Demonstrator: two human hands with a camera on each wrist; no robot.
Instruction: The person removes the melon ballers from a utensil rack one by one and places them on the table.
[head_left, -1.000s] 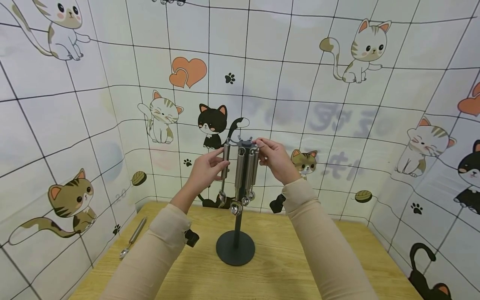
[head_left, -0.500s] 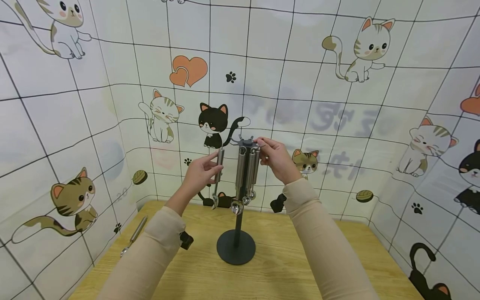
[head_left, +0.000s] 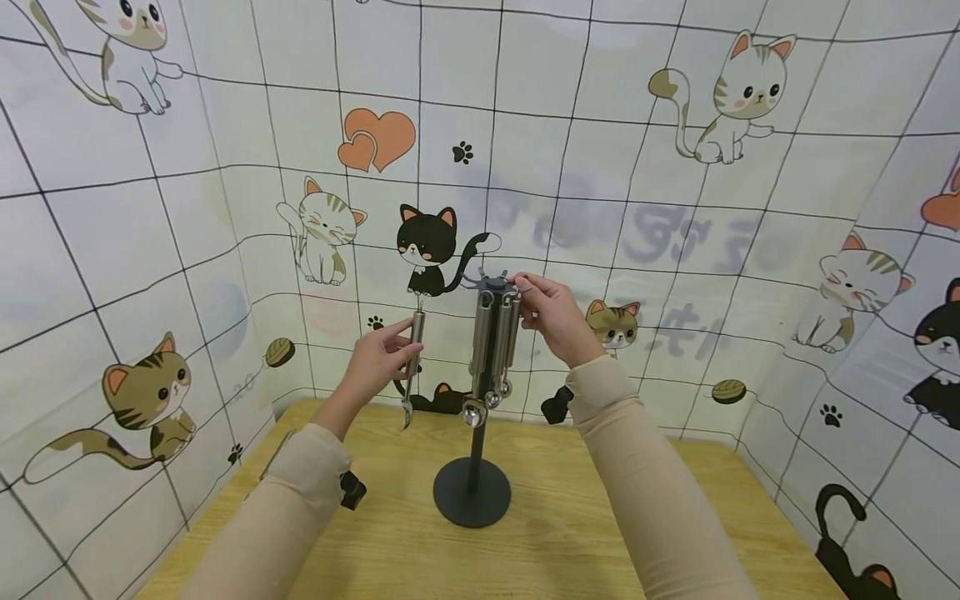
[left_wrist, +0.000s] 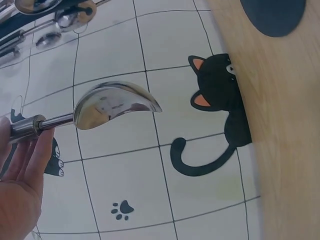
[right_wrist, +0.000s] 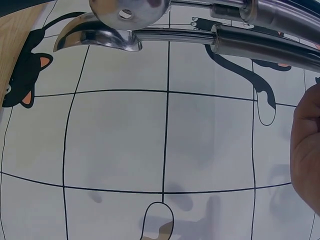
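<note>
My left hand pinches the handle of a metal scoop with a curved, pointed bowl. The scoop hangs bowl down, left of a dark utensil stand with a round base. At the top of that stand, my right hand pinches one side of the hooked head, thumb and forefinger together. Several steel utensils hang from the hooks, bowls downward; one bowl has a hole. In the right wrist view only the edge of the right hand shows, its fingertips out of frame.
Another metal utensil lies on the wooden table at the left, mostly hidden behind the left sleeve. Close behind the table stands a white wall with a grid and cat drawings, which also runs along both sides.
The left hand has drawn the scoop off the stand, leftward and slightly down. The left sleeve now covers most of the utensil on the table. The right hand has stayed at the stand's head.
</note>
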